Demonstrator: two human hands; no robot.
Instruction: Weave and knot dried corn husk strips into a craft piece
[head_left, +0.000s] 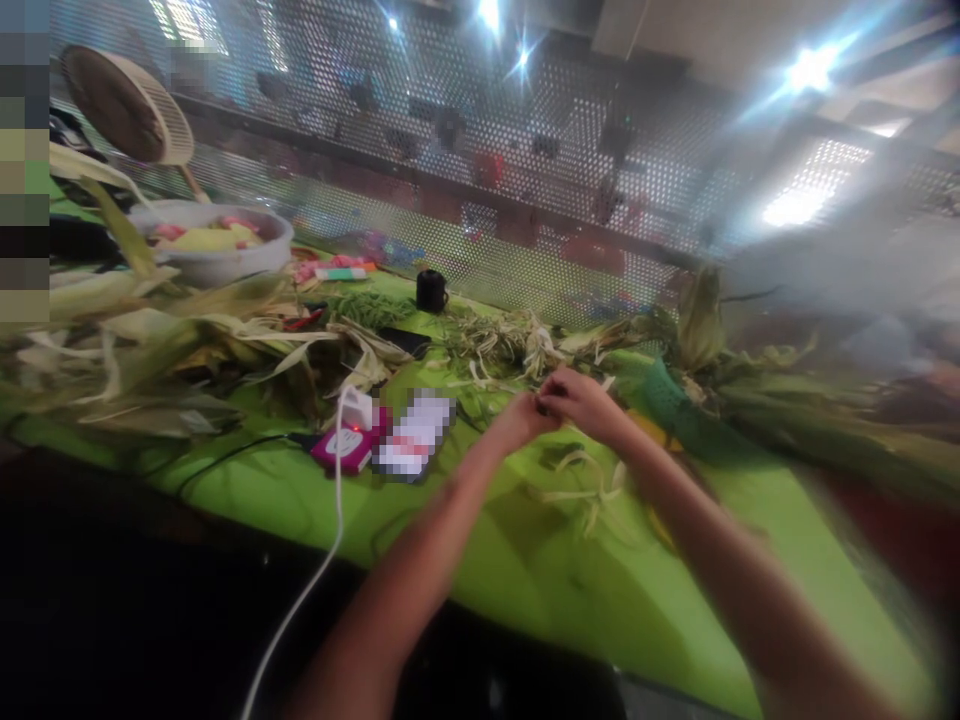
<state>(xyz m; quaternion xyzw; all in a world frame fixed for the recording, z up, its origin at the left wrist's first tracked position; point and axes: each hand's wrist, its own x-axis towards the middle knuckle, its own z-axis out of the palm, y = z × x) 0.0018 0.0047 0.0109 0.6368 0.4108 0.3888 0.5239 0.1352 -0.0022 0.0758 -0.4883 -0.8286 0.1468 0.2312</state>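
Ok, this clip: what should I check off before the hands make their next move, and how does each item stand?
1. Both hands in view: ok; left hand and right hand meet above the table.
2. What the fingers pinch: cannot tell, too blurred.
3. Spot under the hands free of clutter: not ok; loose husk strips lie there.
4. Arms apart from the white cable: ok; it runs from the pink device to the near edge, left of the forearm.
5. Hands apart from the black mug: ok; it stands upright at the far side.
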